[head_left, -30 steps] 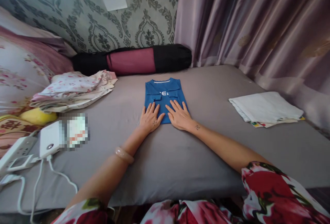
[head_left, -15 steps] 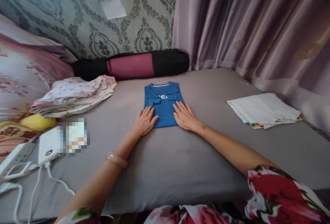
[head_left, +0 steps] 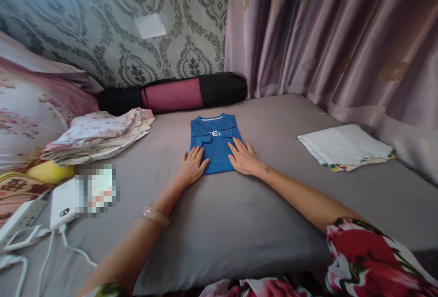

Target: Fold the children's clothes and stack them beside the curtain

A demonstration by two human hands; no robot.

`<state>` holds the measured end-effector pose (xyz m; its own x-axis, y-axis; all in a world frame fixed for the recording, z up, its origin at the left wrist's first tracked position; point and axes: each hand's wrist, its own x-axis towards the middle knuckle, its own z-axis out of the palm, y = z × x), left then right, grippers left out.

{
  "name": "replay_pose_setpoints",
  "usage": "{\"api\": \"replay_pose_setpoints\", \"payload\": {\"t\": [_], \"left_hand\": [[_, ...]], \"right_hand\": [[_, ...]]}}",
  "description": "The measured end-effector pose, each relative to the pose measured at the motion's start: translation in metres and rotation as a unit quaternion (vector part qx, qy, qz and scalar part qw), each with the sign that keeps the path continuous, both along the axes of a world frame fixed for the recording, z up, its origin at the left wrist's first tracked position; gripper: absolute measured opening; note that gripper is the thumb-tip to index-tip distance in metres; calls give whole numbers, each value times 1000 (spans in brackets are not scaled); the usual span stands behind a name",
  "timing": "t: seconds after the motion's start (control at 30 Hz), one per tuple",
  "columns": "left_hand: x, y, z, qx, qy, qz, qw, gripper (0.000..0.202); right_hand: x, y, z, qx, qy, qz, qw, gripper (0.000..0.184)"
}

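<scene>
A blue shirt (head_left: 219, 155) with white letters on its front lies folded into a neat rectangle, its collar facing away from me and its sleeves folded in across the chest. My left hand (head_left: 193, 165) lies flat, fingers outstretched, on the shirt's near left edge. On the near right edge rests my right hand (head_left: 242, 158), also flat with its fingers spread. Neither hand grips the cloth; both press or rest on top of it.
Grey sheet (head_left: 239, 224) covers the bed. Folded floral cloths (head_left: 99, 132) lie left, folded white cloth (head_left: 345, 144) right. A black and maroon roll bag (head_left: 171, 94) lies along the wall. Near left are a white power bank (head_left: 65, 201), power strip (head_left: 23, 215) and cables.
The view has tilted and shifted slightly, so the scene sits a little lower. Both hands stay flat on the blue shirt's near edges, with hardly any movement.
</scene>
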<state>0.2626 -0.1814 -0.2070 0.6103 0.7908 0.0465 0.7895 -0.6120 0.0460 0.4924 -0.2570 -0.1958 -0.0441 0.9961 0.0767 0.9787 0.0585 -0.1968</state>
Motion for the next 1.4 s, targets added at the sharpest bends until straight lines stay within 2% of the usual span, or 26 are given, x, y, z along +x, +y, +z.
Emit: {"api": "replay_pose_setpoints", "payload": {"t": [0.27,0.37,0.47,0.53,0.6,0.7,0.8,0.97,1.13,1.3,1.4], "left_hand": [[0,0,-1,-1,0,3,1000,63],[0,2,-2,-7,-1,3,1000,63],[1,-4,5,18,-19,-8,1000,61],[1,-12,13,51,-46,-38,997,59],[1,-23,21,67,-73,-94,991,57],[0,-35,30,47,-86,-194,976,50],[-1,-38,30,17,-82,-251,964,38],[1,-38,27,38,-57,-255,964,31],[7,-39,30,54,-44,-237,969,31],[9,-35,32,25,-89,-183,979,28],[4,-34,29,27,-94,-198,975,28]], "right_hand": [[-1,1,-6,2,5,-16,1000,61],[1,3,-4,-12,13,-15,1000,62],[6,3,2,-41,35,-7,999,63],[7,0,6,-21,48,-1,999,63],[5,-8,9,43,53,27,997,58],[-6,-24,10,121,65,111,984,40],[-19,-36,8,125,78,172,974,25],[-25,-36,5,108,79,181,974,20],[-23,-32,7,104,60,172,978,19],[-19,-31,7,118,-29,152,981,21],[-10,-30,7,115,-61,144,981,28]]}}
